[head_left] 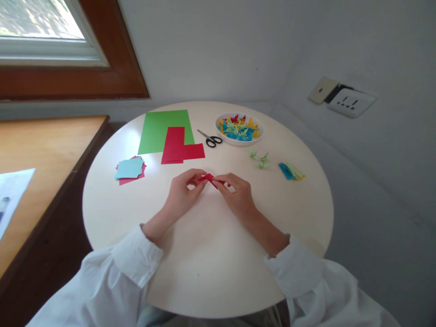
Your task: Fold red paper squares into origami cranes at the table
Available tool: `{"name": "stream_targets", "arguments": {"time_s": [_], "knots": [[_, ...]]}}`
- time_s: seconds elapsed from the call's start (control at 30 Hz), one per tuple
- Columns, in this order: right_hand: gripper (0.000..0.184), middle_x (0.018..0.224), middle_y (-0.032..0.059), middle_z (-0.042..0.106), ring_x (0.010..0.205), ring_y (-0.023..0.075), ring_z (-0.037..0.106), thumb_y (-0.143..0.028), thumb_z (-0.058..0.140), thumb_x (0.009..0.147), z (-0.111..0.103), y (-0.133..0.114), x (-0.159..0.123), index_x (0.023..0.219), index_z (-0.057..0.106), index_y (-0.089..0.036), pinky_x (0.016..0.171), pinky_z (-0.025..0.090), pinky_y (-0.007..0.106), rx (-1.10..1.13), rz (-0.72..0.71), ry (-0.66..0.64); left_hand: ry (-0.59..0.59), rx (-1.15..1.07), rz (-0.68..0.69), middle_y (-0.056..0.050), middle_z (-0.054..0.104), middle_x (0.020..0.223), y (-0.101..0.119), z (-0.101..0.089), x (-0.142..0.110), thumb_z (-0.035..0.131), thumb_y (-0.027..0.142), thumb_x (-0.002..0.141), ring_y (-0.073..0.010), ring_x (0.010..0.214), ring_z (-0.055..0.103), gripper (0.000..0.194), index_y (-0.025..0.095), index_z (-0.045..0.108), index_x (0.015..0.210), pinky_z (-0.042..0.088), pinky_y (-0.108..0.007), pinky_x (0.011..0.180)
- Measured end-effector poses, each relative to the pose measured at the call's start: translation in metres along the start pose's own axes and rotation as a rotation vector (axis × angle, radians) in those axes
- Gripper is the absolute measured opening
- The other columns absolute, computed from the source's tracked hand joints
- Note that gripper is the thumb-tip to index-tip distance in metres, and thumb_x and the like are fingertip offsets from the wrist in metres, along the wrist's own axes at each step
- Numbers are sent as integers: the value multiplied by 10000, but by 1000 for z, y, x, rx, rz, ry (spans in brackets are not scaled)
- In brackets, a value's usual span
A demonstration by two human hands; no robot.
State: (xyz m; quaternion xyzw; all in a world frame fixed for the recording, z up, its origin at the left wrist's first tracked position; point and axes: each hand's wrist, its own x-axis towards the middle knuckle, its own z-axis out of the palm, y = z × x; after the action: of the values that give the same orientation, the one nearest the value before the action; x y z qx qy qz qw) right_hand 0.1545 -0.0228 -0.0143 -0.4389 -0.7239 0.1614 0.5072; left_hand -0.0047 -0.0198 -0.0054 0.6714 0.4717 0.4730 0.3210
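A small folded piece of red paper [210, 177] is held just above the middle of the round white table [211, 272]. My left hand [185, 190] pinches its left side between thumb and fingers. On the other side, my right hand [236, 193] grips the paper's right part with thumb and fingertips. The fingers partly cover the paper, so its full folded shape is hidden. Beyond the hands lie larger red paper pieces [173, 143] on a green sheet [153, 131], and scissors [211, 140] with black handles.
A white oval dish [239, 143] of colourful folded paper cranes stands at the back. Several pale green cranes [260, 159] lie right of centre, near blue and yellow folded strips [291, 171]. Light blue and red paper squares [129, 168] are stacked at left, beside a wooden desk [61, 136].
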Motion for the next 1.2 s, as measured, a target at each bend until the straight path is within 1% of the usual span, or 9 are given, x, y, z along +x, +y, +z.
{"name": "stream_targets", "arguments": {"time_s": [0.1,0.17,0.2,0.27,0.33,0.47,0.67,0.93,1.2], "knots": [[85,767,29,704,696,140,632,-213,587,790,0,1,1,790,671,-198,644,498,259,97,44,-3,-25,110,115,-77,609,950,-1,-3,2,615,235,738,-186,918,575,159,203,658,887,485,-327,802],[85,774,30,714,706,143,643,-200,596,776,0,1,1,781,681,-198,651,502,255,170,81,-10,-57,70,138,-96,583,1082,-4,-3,2,626,229,730,-220,1059,536,163,202,652,889,454,-365,887],[88,777,29,717,706,144,647,-196,598,770,0,1,1,777,686,-200,653,504,255,203,97,-17,-85,24,127,-100,582,1107,-6,-2,2,619,228,736,-224,1065,541,173,199,643,905,457,-368,887],[94,776,27,721,699,145,649,-190,601,759,1,2,1,769,694,-205,658,508,259,256,124,-33,-129,-58,79,-99,610,1069,-8,-1,1,599,228,753,-212,984,588,176,190,621,924,484,-353,835],[96,775,27,721,696,147,648,-192,607,750,1,2,1,765,700,-208,668,510,264,292,150,-49,-151,-101,37,-82,644,957,-8,0,1,585,228,764,-189,861,620,142,180,609,896,504,-325,758],[92,774,22,721,696,144,643,-197,622,732,1,0,1,762,707,-213,676,509,265,332,211,-50,-119,-70,31,-45,643,814,-3,0,0,579,214,762,-160,755,612,78,173,595,827,496,-288,690],[58,733,20,714,698,152,652,-229,662,685,1,-6,4,718,695,-196,670,520,263,446,326,-17,-53,-64,60,-37,637,812,1,1,0,569,192,761,-137,737,590,61,172,577,818,475,-262,669],[86,646,12,688,628,140,632,-260,656,665,0,-11,6,653,659,-175,644,514,277,528,478,-40,-30,-113,8,-34,620,758,6,3,-1,544,187,776,-132,692,587,30,163,561,782,463,-253,623],[105,575,-9,653,581,125,604,-267,680,614,3,-12,7,604,637,-172,621,499,279,612,582,-14,-7,-145,-14,-29,622,706,8,6,-1,549,180,762,-132,659,597,28,161,557,743,470,-251,599]]}}
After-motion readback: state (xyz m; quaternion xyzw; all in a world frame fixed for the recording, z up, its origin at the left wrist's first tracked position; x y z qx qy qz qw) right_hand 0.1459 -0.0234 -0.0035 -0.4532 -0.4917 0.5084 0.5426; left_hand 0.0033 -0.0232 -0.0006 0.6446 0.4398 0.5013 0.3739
